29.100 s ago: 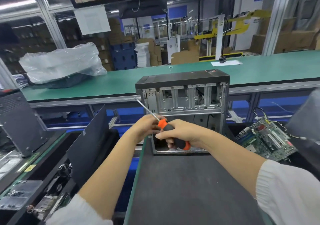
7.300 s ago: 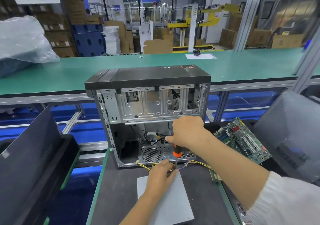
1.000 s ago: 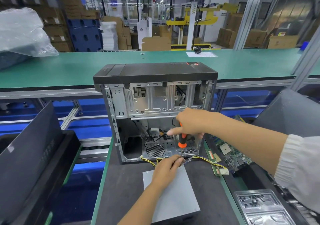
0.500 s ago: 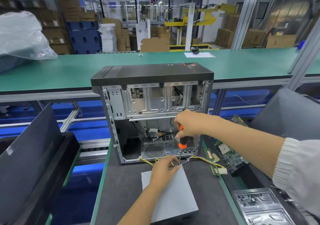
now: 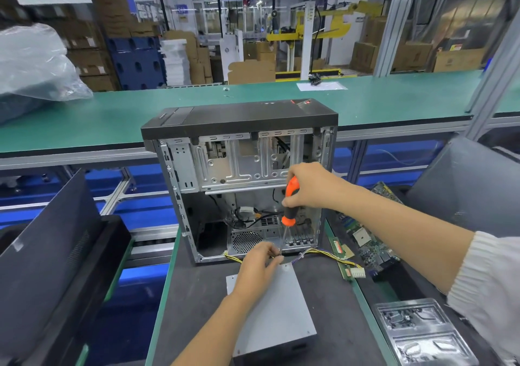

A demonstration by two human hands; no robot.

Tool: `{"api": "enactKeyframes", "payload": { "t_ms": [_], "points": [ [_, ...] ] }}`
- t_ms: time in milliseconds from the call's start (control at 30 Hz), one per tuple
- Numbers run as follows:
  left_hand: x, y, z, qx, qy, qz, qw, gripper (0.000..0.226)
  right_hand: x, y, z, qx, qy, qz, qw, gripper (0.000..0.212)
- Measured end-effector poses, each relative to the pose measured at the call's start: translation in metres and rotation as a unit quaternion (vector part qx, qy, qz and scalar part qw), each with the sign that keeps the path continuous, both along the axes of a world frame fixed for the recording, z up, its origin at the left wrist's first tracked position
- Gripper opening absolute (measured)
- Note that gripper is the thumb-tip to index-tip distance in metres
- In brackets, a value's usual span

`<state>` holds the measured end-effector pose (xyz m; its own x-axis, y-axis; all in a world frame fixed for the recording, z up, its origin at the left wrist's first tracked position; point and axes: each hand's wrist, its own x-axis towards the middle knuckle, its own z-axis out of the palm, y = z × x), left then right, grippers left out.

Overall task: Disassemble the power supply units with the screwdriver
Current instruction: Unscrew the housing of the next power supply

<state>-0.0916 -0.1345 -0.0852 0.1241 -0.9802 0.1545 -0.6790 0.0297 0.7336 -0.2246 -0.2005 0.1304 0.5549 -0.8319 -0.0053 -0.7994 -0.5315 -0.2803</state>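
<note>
Two hands busy | right hand (image 5: 312, 187) grips screwdriver (image 5: 289, 201) upright | left hand (image 5: 257, 267) pinches shaft tip at power supply unit (image 5: 277, 312) 12 o'clock edge | unit looks rigid, heavy; hold flat casing sides

Head-worn camera looks forward and down, close over the bench (image 5: 197, 295).

Open dark grey mat (image 5: 197, 303) left of the flat grey metal power supply box (image 5: 278, 309), with bare mat also on its right up to the green circuit strip (image 5: 342, 256). Blocked just behind the box by the opened black-topped steel computer case (image 5: 239, 152) and the yellow wire bundle (image 5: 323, 253). Crowded over the box's far edge by the left hand (image 5: 257, 264), the right hand (image 5: 309, 185) and the upright orange-and-black screwdriver (image 5: 289, 205).
</note>
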Motion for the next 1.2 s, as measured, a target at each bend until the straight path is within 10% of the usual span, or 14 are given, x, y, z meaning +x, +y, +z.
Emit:
{"api": "enactKeyframes", "payload": {
  "t_ms": [200,400,667,1200],
  "points": [
    [0.005,0.019,0.011,0.065,0.171,0.013,0.983,0.016,-0.009,0.004,-0.006,-0.041,-0.095,-0.037,0.994,0.033],
    [-0.006,0.031,0.031,0.125,0.597,0.111,0.785,0.024,-0.028,0.03,-0.025,-0.045,-0.13,0.017,0.99,0.031],
    [-0.029,0.056,0.024,0.116,0.356,-0.028,0.927,0.026,-0.052,0.076,-0.061,-0.007,-0.187,0.041,0.981,0.029],
    [-0.039,0.075,0.005,0.066,0.337,-0.125,0.931,0.013,-0.077,0.098,-0.079,0.006,-0.255,0.057,0.965,0.03]
  ]
}}
